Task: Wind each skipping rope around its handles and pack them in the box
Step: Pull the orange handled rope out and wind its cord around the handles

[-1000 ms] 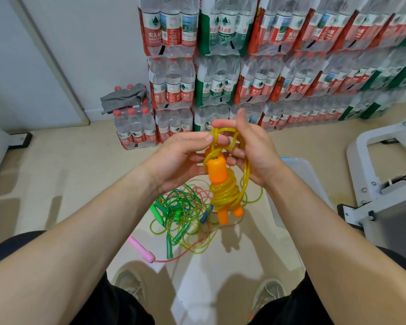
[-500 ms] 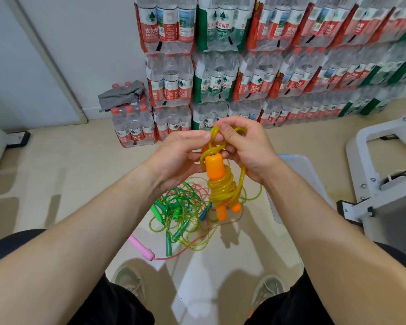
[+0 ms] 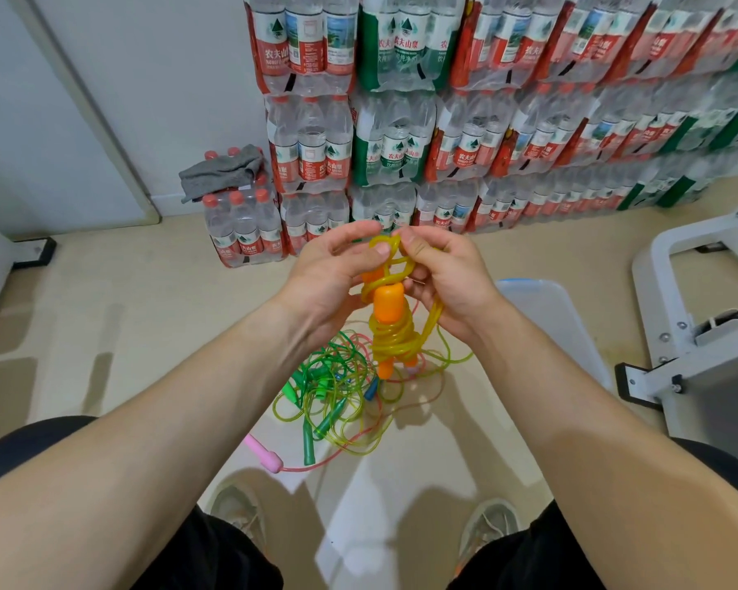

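I hold a yellow skipping rope (image 3: 390, 338) in front of me, its cord coiled round two orange handles (image 3: 387, 306) held upright. My left hand (image 3: 333, 278) grips the upper part of the handles, thumb pressing a cord loop at the top. My right hand (image 3: 444, 272) pinches that same loop from the right side. On the floor below lies a tangle of loose ropes (image 3: 337, 398) with green, blue and pink handles. A clear plastic box (image 3: 546, 317) sits on the floor behind my right forearm, mostly hidden by it.
Stacked shrink-wrapped packs of water bottles (image 3: 444, 121) line the far wall, with a grey cloth (image 3: 220, 170) on a low pack at the left. A white metal frame (image 3: 699, 334) stands at the right. My shoes (image 3: 239, 508) rest on the floor near the ropes.
The top loop of yellow cord has become smaller and tighter over the handle tops. My right fingers have closed from spread to pinching it. Both hands stay in roughly the same place.
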Demonstrator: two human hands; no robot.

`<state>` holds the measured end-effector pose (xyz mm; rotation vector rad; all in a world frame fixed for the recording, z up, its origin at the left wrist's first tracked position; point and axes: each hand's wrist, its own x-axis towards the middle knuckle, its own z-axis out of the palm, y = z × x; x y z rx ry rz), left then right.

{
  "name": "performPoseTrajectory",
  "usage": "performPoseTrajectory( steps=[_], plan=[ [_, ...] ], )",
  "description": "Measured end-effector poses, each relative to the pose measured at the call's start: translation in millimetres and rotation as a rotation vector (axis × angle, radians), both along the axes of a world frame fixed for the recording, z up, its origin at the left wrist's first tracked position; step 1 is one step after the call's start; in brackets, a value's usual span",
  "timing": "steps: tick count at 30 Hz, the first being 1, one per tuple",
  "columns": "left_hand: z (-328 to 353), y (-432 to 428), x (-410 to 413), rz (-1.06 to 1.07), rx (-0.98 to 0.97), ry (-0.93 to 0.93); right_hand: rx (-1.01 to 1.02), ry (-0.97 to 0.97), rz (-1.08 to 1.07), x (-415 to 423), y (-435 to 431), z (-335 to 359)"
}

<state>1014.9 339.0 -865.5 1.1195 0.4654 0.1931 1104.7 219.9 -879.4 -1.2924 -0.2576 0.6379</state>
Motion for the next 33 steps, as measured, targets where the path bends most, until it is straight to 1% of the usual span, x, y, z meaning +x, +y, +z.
performPoseTrajectory(
  steps=[3,7,10,13,17,22,24,26,29,33],
  plan=[
    [-0.5,0.1,0.6,-0.002,0.103,0.006,-0.016,0.04,0.004,0.0,0.8,-1.0],
    [-0.4,6.0,2.0,-0.087,0.255,0.02,-0.021,0.072,0.041,-0.6,-0.6,-0.2],
    [0.5,9.8,2.4,-0.093,0.286,0.033,-0.013,0.103,0.002,-4.0,-0.7,-1.2],
    [-1.7,9.7,2.8,-0.041,0.267,0.044,0.017,0.125,-0.007,-8.1,1.9,-4.4],
    [-2.4,5.9,4.8,0.075,0.187,0.059,-0.006,0.089,-0.004,-10.9,5.8,-7.2],
    [-6.8,6.6,7.3,0.256,0.102,0.118,-0.148,0.015,0.026,-17.6,12.0,-16.5],
    [-7.3,6.7,8.1,0.326,0.08,0.119,-0.186,0.027,0.047,-19.1,13.8,-19.4],
    [-6.8,6.9,8.8,0.395,0.01,0.127,-0.217,0.072,0.068,-21.5,16.3,-21.5],
    [-8.3,8.3,9.3,0.455,-0.096,0.164,-0.295,0.109,0.093,-25.8,18.9,-24.9],
    [-14.4,9.9,10.0,0.496,-0.126,0.211,-0.395,0.072,0.117,-26.7,21.4,-27.0]
  ],
)
